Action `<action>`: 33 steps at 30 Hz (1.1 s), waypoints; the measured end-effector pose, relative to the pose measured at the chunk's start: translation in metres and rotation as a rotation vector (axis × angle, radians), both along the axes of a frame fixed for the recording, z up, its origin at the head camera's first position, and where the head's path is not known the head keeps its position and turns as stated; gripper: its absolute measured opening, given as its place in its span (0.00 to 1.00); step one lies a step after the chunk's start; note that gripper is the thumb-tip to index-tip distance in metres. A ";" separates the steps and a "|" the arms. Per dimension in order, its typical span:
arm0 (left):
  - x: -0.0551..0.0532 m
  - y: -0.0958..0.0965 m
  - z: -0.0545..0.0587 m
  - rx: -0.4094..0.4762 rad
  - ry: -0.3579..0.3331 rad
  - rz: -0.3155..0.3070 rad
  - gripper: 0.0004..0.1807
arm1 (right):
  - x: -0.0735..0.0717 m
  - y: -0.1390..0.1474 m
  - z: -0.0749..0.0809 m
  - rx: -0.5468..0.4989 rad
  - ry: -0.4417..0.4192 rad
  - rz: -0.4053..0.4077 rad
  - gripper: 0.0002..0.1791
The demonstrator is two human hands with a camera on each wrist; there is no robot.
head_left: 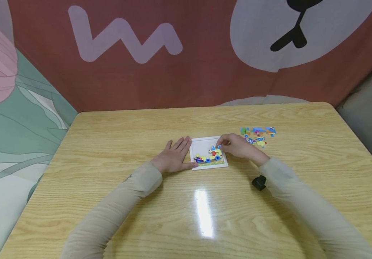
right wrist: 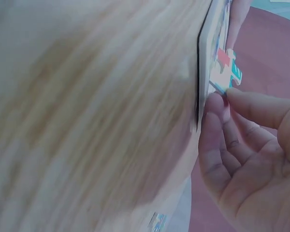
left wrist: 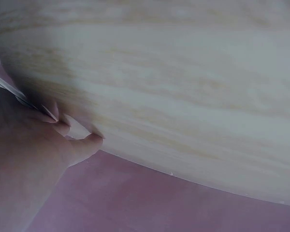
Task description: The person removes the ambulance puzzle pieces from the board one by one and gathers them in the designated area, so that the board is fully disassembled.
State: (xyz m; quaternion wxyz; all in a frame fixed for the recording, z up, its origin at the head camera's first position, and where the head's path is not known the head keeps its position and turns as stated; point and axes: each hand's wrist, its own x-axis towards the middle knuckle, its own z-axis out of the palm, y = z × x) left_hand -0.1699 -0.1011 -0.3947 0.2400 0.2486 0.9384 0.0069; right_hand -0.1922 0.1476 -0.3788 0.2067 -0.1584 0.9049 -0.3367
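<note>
A white puzzle frame (head_left: 202,167) lies on the table, its lower part filled with joined pieces (head_left: 202,159) picturing a yellow vehicle with blue wheels. My left hand (head_left: 172,157) rests spread at the frame's left side, thumb on the lower left corner. At the upper right of the frame, my right hand (head_left: 236,145) pinches a puzzle piece (right wrist: 225,70) between thumb and forefinger. In the right wrist view that piece is white, red and blue, tilted over the frame's edge. The left wrist view shows the left hand (left wrist: 43,140) beside the frame's edge.
Several loose puzzle pieces (head_left: 259,130) lie right of the frame, behind the right hand. A small black object (head_left: 259,182) shows at the right sleeve's cuff. The wooden table (head_left: 134,126) ends at a reddish printed backdrop (head_left: 199,82).
</note>
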 end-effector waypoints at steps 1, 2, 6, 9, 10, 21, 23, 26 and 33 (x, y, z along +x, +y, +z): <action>0.000 0.000 0.000 -0.004 0.000 0.000 0.52 | 0.000 0.001 0.000 -0.005 0.000 0.005 0.08; 0.000 0.000 0.000 0.001 0.000 -0.001 0.52 | 0.000 0.001 0.001 -0.011 -0.003 0.010 0.08; 0.000 0.000 0.001 -0.003 0.003 -0.003 0.52 | 0.000 0.004 0.002 -0.047 -0.032 0.016 0.08; -0.001 0.000 0.001 -0.003 0.006 -0.004 0.52 | 0.000 0.006 0.001 -0.069 -0.041 0.016 0.08; -0.001 0.000 0.001 -0.006 0.007 -0.004 0.52 | 0.000 0.006 0.001 -0.075 -0.043 0.017 0.08; -0.001 0.000 0.000 0.000 -0.001 0.003 0.53 | 0.003 0.003 -0.002 -0.067 -0.055 0.031 0.11; -0.001 0.000 0.000 0.000 -0.005 0.005 0.52 | 0.003 0.003 -0.002 -0.054 -0.055 0.030 0.11; -0.001 0.000 0.000 0.004 -0.003 0.004 0.52 | 0.003 0.002 -0.002 -0.041 -0.056 0.031 0.10; -0.001 0.000 0.000 0.007 0.005 -0.004 0.52 | 0.003 0.002 -0.003 -0.017 -0.054 0.040 0.08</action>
